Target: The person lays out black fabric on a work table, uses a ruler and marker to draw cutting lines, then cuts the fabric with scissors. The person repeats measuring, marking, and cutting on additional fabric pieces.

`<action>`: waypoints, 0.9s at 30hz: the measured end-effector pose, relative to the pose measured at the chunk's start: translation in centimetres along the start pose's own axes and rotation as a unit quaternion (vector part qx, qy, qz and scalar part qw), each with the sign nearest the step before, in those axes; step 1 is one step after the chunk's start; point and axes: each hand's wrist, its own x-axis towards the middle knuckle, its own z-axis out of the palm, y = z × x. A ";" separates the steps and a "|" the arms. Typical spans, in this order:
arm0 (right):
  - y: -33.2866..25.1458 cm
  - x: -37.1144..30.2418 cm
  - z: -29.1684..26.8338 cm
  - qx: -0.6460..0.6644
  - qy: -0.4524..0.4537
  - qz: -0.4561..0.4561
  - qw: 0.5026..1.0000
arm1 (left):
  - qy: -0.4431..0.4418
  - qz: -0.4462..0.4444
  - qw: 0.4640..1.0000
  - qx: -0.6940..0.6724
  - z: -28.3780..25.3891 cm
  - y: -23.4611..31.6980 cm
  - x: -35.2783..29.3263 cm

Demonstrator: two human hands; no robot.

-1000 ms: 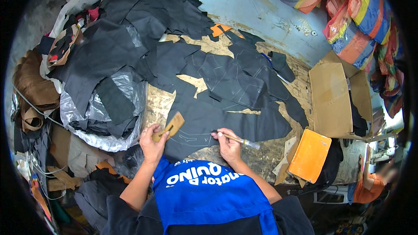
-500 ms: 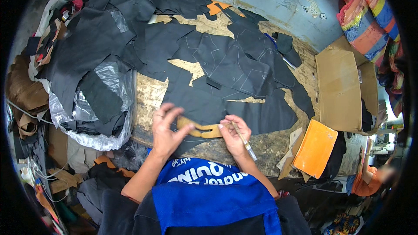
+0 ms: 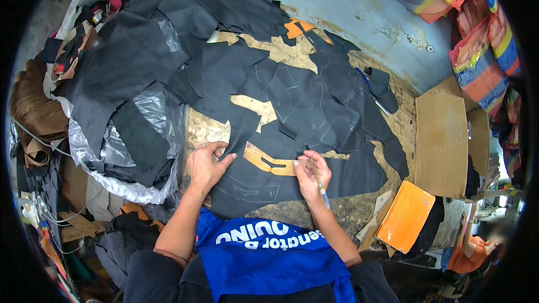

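Close to me on the table lies a piece of black leather-like sheet [image 3: 241, 195] with a template outline drawn on it in a pale line. My left hand [image 3: 208, 164] pinches the edge of that sheet between thumb and fingers at its left side. My right hand [image 3: 314, 175] holds a slim marking pen [image 3: 320, 186], tilted across the fingers. Between its thumb and fingertips is also the right end of a tan, slotted, bent template [image 3: 259, 159]. The template lies over the black sheet, above the drawn outline.
More black sheets [image 3: 320, 95] with drawn outlines cover the wooden table [image 3: 401, 106]. At left stands a plastic-lined sack [image 3: 143, 191] heaped with black sheets. An orange notebook [image 3: 407, 216] and an open cardboard box [image 3: 441, 140] are at right. A person [image 3: 477, 252] sits far right.
The left hand has let go of the template and now grips the sheet's edge to the left. The sheet has shifted, baring the drawn outline. The right hand keeps the pen and template.
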 end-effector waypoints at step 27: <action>-0.6 -0.1 0.1 0.109 0.011 -0.029 0.994 | 0.041 0.109 0.960 -0.253 1.0 -3.2 0.6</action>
